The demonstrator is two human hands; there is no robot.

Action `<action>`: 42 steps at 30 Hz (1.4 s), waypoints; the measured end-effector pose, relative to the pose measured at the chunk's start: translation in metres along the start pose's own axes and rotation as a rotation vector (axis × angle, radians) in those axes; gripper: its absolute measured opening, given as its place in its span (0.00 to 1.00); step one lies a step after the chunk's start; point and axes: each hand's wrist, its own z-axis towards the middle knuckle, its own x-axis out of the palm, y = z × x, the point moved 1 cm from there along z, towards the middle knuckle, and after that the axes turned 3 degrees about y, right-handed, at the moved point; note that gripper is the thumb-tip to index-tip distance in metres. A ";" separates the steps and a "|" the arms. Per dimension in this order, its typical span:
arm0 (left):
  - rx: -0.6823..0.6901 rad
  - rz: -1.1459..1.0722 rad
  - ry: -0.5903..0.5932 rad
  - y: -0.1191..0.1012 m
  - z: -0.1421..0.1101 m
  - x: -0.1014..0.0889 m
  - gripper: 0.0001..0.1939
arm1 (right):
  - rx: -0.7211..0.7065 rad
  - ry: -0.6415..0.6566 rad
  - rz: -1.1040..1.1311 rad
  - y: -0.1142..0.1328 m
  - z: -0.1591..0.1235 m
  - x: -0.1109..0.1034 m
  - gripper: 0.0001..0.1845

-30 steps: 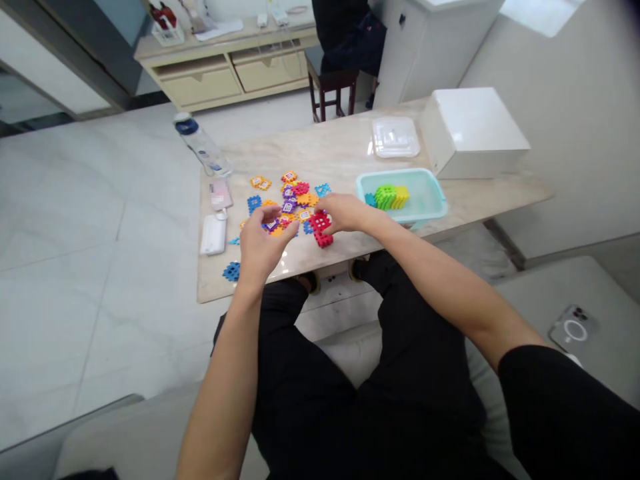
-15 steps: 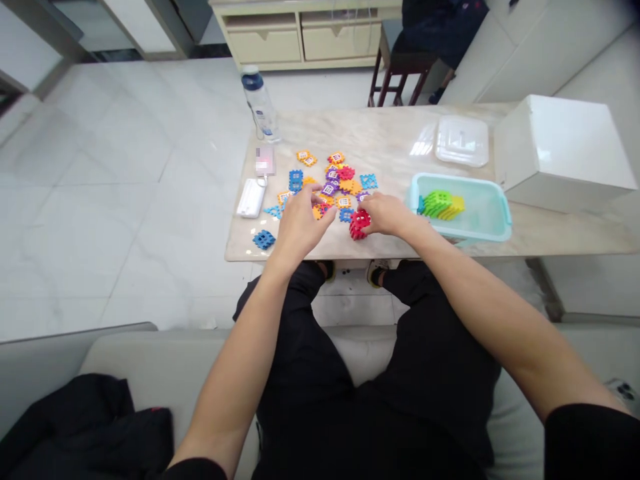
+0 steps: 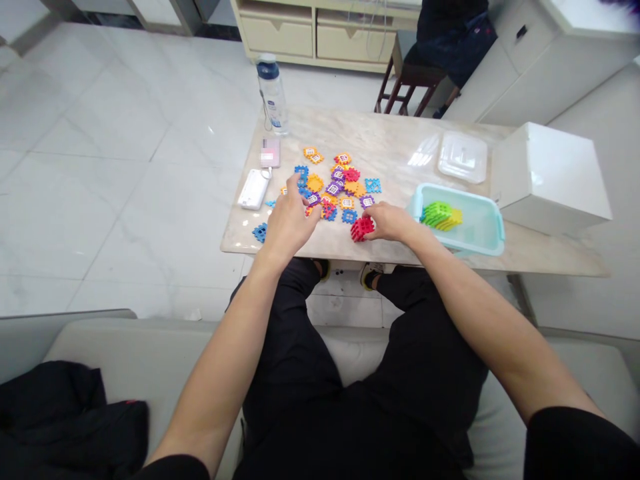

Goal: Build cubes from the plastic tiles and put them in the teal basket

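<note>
My right hand (image 3: 391, 221) has its fingers and thumb around a stack of red interlocking plastic tiles (image 3: 360, 230) standing near the front of the table. My left hand (image 3: 290, 220) hovers with thumb and fingers apart beside blue tiles (image 3: 301, 175); a purple tile with a window sticker (image 3: 313, 199) lies by its thumb. Between the two hands spreads a loose pile with orange tiles (image 3: 355, 188), further purple tiles (image 3: 334, 187) and a blue square tile (image 3: 349, 216). Partly behind my left hand is a stack of blue tiles (image 3: 259, 232).
A light blue basket (image 3: 493, 241) holding green tiles (image 3: 437, 214) and yellow tiles stands right. Behind it are a clear lid (image 3: 463, 157) and a white box (image 3: 555, 177). At left are a water bottle (image 3: 275, 100) and a white power bank (image 3: 254, 189). Another person (image 3: 453, 40) is beyond.
The camera view has shifted. My left hand has moved slightly left over the tiles, toward the blue ones, with its fingers still apart. My right hand stays at the red stack.
</note>
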 end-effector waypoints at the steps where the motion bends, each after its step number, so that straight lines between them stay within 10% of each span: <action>1: 0.012 0.025 0.004 0.000 0.000 -0.001 0.40 | 0.004 0.006 -0.004 0.001 0.000 -0.001 0.32; 9: -0.046 0.368 0.136 -0.014 -0.007 -0.010 0.39 | 0.019 0.020 -0.006 0.001 0.004 0.003 0.32; 21: -0.018 0.244 0.152 0.005 -0.005 -0.015 0.34 | -0.082 -0.021 0.015 0.002 0.013 0.014 0.47; 42: -0.076 0.283 0.231 0.010 -0.003 -0.023 0.19 | -0.222 0.007 -0.016 0.001 0.037 0.065 0.24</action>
